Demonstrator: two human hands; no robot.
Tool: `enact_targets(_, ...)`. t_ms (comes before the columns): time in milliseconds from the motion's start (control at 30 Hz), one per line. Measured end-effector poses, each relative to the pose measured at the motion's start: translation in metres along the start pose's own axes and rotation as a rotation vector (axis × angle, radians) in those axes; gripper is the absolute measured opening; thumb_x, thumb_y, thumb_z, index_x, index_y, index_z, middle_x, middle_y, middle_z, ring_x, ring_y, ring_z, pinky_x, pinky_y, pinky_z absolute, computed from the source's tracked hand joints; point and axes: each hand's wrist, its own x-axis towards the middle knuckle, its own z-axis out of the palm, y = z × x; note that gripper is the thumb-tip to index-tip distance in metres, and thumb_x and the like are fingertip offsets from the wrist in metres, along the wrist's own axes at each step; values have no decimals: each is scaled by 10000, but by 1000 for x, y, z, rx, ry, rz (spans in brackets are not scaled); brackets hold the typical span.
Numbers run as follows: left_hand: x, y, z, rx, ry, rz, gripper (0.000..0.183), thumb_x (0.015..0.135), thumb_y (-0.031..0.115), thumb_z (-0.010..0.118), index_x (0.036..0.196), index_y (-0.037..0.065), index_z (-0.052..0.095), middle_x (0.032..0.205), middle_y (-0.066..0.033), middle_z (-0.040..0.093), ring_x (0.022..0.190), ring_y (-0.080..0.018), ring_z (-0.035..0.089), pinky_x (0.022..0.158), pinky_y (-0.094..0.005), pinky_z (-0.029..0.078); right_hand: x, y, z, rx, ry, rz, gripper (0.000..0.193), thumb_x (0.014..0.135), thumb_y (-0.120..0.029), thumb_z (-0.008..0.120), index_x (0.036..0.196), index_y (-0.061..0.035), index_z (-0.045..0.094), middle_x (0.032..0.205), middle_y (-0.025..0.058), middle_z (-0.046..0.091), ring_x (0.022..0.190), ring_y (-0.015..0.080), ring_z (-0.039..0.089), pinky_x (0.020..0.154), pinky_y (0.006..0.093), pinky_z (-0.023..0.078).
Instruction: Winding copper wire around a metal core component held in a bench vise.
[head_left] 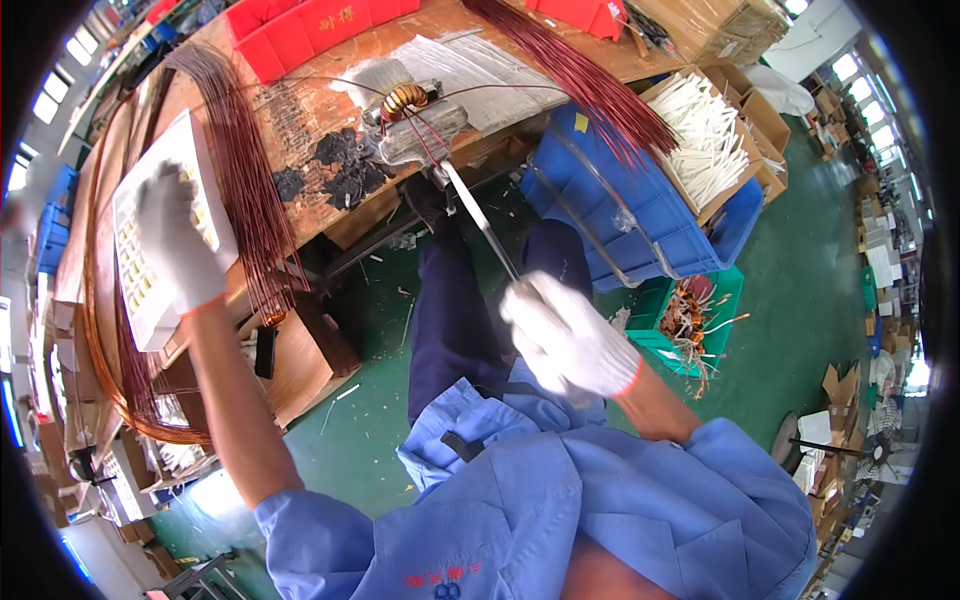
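My left hand [180, 235], in a white knit glove, is over a white tray [205, 160] that holds rows of small yellowish pieces. Its fingers are blurred, so I cannot tell whether they hold anything. My right hand [570, 340], gloved as well, is closed around a slim rod-like tool [490, 235] with a dark shaft and a white stretch towards its far end. That end points at a copper-wound ring coil [403, 102] on a metal fixture [425, 135] at the bench edge. Dark red wires run out from the coil to both sides and down towards the tool.
Bundles of dark red wire [245, 160] lie on the wooden bench [290, 115], beside a red bin [320, 30]. To the right, a carton of white sleeves [700, 140] rests on a blue crate [600, 200]. A green bin [730, 310] with coil scraps stands on the floor.
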Motion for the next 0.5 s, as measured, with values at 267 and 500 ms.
enact_targets(267, -141, -20, 191, 525, -159, 344, 899, 794, 373, 910, 1455, -74, 495, 1344, -281, 626, 1227, -422, 628, 1068, -457, 497, -177, 27, -21, -98, 46, 364, 143, 1125, -172, 513, 1080, -43, 554, 724, -1, 535, 579, 75, 519, 512, 271, 409)
enact_targets(500, -162, -35, 208, 68, 160, 118, 505, 1116, 231, 461, 1555, -18, 479, 1537, -222, 564, 1367, -312, 577, 1206, -397, 407, -273, 90, -64, -551, 310, 1048, 308, 1047, -333, 603, 1064, -26, 587, 755, 136, 675, 611, 231, 691, 584, 380, 528)
